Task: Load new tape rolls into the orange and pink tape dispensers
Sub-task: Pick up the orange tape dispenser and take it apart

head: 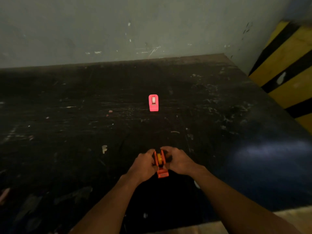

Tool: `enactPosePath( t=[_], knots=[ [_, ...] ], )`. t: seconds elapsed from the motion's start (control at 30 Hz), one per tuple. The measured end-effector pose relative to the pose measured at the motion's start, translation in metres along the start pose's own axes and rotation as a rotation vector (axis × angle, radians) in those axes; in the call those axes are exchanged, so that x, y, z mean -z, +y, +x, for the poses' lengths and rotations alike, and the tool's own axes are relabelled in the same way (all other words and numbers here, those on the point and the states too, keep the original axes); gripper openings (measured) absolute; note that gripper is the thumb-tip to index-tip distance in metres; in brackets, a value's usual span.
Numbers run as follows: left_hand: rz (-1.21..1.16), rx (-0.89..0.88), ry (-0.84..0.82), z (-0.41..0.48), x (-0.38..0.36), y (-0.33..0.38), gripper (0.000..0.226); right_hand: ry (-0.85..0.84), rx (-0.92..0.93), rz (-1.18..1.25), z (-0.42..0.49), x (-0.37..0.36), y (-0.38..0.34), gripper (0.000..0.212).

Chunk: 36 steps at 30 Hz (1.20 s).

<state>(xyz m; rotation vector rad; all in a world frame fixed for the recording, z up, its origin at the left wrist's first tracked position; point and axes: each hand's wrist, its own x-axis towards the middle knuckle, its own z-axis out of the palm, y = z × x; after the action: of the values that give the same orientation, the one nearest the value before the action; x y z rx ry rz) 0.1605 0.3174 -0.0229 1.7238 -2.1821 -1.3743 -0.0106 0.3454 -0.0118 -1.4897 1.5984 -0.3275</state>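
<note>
The orange tape dispenser [162,172] sits near the front of the black table, its cutter end pointing toward me. A yellowish tape roll [159,158] shows in its slot. My left hand [143,166] grips the dispenser's left side and my right hand [179,161] grips its right side, fingers curled around the body. Farther back, at the middle of the table, the pink tape dispenser [153,103] stands alone with a pale roll visible in its top. Neither hand touches it.
The scuffed black table [67,115] runs back to a grey wall [118,31]. A yellow and black striped block [287,73] stands at the right edge. Small scraps of paper [104,148] lie on the table left of my hands.
</note>
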Motion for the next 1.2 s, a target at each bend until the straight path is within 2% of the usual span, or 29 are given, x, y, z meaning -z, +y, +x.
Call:
enactPosePath(
  t=[0.27,0.4,0.53,0.77,0.87,1.1,1.2],
  knots=[
    [0.059,0.002,0.024,-0.051,-0.05,-0.038,0.068,0.073,-0.053,-0.119,-0.055,-0.062,0.01,0.073],
    [0.07,0.021,0.066,-0.051,-0.064,-0.045,0.075,0.126,-0.05,-0.069,-0.063,-0.072,0.017,0.071],
    [0.024,0.011,0.065,-0.052,-0.064,-0.042,0.085,0.074,-0.011,-0.064,-0.061,-0.068,0.016,0.068],
    [0.037,-0.016,-0.011,-0.05,-0.058,-0.042,0.078,0.026,-0.049,-0.117,-0.05,-0.069,0.021,0.073],
    [0.082,-0.022,0.033,-0.049,-0.048,-0.051,0.073,0.034,-0.073,-0.161,-0.046,-0.07,0.021,0.077],
    [-0.059,0.139,0.119,-0.065,-0.002,-0.101,0.073,0.041,-0.115,-0.205,-0.043,-0.072,0.02,0.079],
    [0.007,0.251,0.109,-0.073,0.008,-0.112,0.086,0.038,-0.129,-0.202,-0.043,-0.071,0.019,0.08]
  ],
)
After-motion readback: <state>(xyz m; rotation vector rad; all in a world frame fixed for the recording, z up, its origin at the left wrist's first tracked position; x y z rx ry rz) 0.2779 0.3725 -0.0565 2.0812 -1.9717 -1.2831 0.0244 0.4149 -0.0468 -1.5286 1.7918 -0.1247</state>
